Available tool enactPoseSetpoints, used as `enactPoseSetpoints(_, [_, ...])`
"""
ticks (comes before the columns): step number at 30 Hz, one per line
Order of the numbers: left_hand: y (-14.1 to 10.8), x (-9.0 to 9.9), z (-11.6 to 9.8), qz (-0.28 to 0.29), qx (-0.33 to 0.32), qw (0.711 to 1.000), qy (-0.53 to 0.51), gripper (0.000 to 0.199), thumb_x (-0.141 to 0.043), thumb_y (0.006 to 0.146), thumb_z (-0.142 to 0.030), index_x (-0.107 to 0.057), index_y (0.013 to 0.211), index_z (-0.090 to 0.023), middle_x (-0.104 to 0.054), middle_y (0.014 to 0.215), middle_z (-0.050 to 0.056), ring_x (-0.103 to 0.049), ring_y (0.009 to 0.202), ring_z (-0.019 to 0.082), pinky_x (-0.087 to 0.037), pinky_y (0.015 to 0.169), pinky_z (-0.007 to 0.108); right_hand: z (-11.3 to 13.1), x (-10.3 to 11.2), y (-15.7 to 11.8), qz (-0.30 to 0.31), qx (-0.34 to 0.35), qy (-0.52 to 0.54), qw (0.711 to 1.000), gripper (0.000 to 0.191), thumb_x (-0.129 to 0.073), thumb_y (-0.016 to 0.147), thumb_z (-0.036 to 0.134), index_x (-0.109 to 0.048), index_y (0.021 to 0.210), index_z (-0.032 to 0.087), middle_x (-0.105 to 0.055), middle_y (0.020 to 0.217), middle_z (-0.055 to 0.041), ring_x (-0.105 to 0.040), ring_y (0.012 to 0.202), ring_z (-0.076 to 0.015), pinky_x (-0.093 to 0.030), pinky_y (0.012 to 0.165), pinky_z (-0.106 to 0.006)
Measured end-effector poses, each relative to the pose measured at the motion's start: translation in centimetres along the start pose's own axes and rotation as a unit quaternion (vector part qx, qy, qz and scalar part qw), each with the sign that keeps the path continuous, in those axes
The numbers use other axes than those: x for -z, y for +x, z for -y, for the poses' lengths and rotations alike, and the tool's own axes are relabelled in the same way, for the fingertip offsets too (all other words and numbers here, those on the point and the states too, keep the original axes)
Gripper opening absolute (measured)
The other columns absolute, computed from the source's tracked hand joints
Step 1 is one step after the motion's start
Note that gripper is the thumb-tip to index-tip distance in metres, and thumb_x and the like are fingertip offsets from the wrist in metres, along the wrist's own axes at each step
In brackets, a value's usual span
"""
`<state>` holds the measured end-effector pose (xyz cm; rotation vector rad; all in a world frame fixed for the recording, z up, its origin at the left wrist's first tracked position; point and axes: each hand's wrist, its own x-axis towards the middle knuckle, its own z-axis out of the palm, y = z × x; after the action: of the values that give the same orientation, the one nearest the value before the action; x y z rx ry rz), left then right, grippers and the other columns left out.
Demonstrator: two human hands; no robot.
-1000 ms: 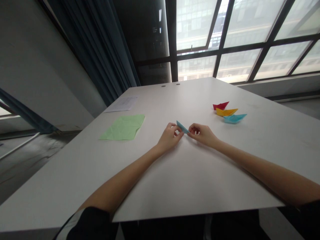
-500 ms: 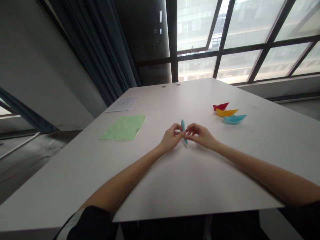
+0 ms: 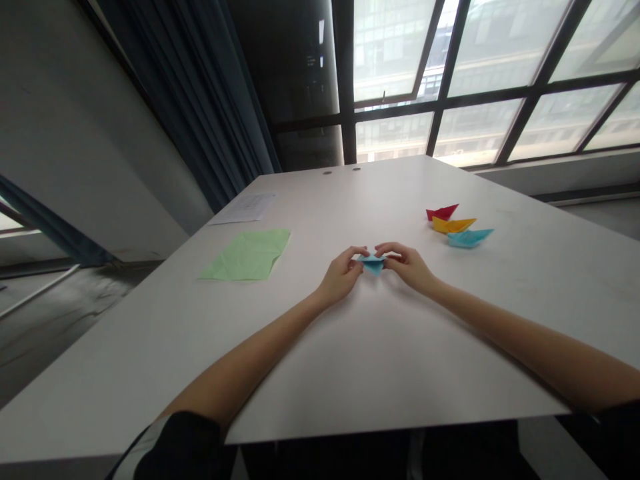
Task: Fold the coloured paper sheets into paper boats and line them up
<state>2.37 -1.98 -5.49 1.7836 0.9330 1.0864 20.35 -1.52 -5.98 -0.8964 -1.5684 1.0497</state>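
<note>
A small folded piece of light-blue paper point(image 3: 373, 265) is held between my two hands above the middle of the white table point(image 3: 370, 373). Its lower part tapers to a point toward me, and a darker fold line runs across it. My left hand point(image 3: 345, 272) pinches the left side between thumb and fingers. On the right side, my right hand point(image 3: 406, 265) grips the paper the same way, fingers curled over the top. The fingertips cover both ends of the paper.
Right of my hands lie three folded paper boats: red point(image 3: 442, 212), yellow point(image 3: 454, 225) and blue point(image 3: 470, 238). A green paper sheet point(image 3: 247, 255) lies at left, with a printed white sheet point(image 3: 243, 209) behind it. Windows point(image 3: 480, 120) stand beyond the table.
The blue paper was edge-on as a narrow upright strip; now it is turned and its wider face shows. My hands have moved slightly apart to its two sides.
</note>
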Motion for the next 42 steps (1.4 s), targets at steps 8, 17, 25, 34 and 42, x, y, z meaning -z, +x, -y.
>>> enactPoseSetpoints(8, [0.3,0.2,-0.2,-0.06,0.068,0.989,-0.116,0.014,-0.064,0.063,-0.018,-0.065,0.076,-0.012,-0.056,0.116,0.011,-0.061,0.079,0.014,-0.047,0.074,0.029,-0.5,0.7,0.2,0.018,-0.002,-0.009,1.0,0.018,-0.063,0.067,0.023,-0.071,0.083,0.022,-0.061,0.105,-0.0052,-0.058,0.097,-0.02,-0.047,0.087,-0.036])
enactPoseSetpoints(17, [0.1,-0.2,-0.4,-0.02,0.142,0.97,-0.197,0.028,-0.072,0.059,-0.024,-0.053,0.078,-0.014,-0.059,0.077,-0.001,-0.057,0.064,0.008,-0.049,0.065,0.026,-0.3,0.3,0.0,0.034,0.009,-0.04,0.999,0.022,-0.063,0.071,0.034,-0.07,0.088,0.022,-0.06,0.11,-0.0068,-0.057,0.101,-0.0208,-0.046,0.09,-0.037])
enactPoseSetpoints(25, [-0.1,-0.2,-0.7,0.02,0.086,0.996,-0.001,0.017,-0.063,0.063,-0.015,-0.048,0.072,-0.016,-0.051,0.057,-0.006,-0.053,0.05,0.007,-0.038,0.047,0.017,-0.2,0.2,0.0,0.002,-0.055,-0.067,0.996,0.039,-0.065,0.067,0.041,-0.061,0.099,0.017,-0.067,0.079,-0.0038,-0.061,0.061,-0.0139,-0.051,0.062,-0.03])
enactPoseSetpoints(34, [-0.7,-0.2,-0.3,0.007,0.021,0.997,0.07,0.025,-0.06,0.072,-0.026,-0.052,0.094,-0.018,-0.058,0.059,-0.005,-0.053,0.05,0.008,-0.037,0.046,0.017,-0.1,0.1,0.1,0.031,-0.057,-0.059,0.996,0.03,-0.066,0.066,0.042,-0.067,0.081,0.016,-0.069,0.076,-0.0051,-0.063,0.072,-0.0191,-0.052,0.067,-0.032])
enactPoseSetpoints(42, [-0.2,-0.2,-0.3,-0.071,0.003,0.997,0.042,0.024,-0.063,0.071,-0.039,-0.061,0.069,-0.015,-0.065,0.067,0.002,-0.059,0.063,0.013,-0.046,0.058,0.023,0.4,-0.2,-0.1,0.056,-0.038,-0.08,0.995,0.033,-0.064,0.067,0.043,-0.067,0.087,0.017,-0.07,0.082,-0.0048,-0.063,0.078,-0.0206,-0.051,0.073,-0.034])
